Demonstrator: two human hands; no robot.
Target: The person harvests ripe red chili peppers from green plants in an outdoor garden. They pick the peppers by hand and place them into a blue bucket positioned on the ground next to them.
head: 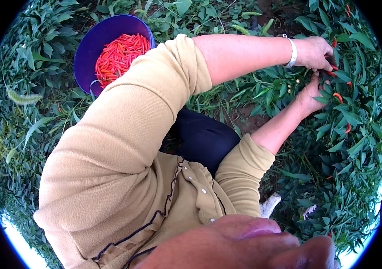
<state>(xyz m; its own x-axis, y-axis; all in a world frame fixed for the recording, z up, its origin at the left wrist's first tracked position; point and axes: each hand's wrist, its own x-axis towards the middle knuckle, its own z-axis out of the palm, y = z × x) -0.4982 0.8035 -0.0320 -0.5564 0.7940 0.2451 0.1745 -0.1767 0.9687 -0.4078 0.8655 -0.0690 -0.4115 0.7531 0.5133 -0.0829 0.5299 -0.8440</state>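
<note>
My left hand (314,53), with a pale bangle (292,53) on its wrist, reaches into a chili plant (352,116) at the upper right. Its fingers are curled around red chili peppers (333,67), whose ends stick out beside the fingertips. Just below, my right hand (312,95) is among the leaves, its thumb raised close to the left fingertips. Leaves hide most of the right fingers, so what they hold is unclear. More ripe chilies hang on the plant near both hands, one of them a curved orange-red chili (338,97).
A blue-purple bucket (85,55) partly filled with red chilies (120,57) stands among weeds at the upper left. My dark-trousered leg (208,134) is folded in front of me. Green foliage surrounds me, with bare soil (253,119) between plants. A pale object (270,204) lies by my right elbow.
</note>
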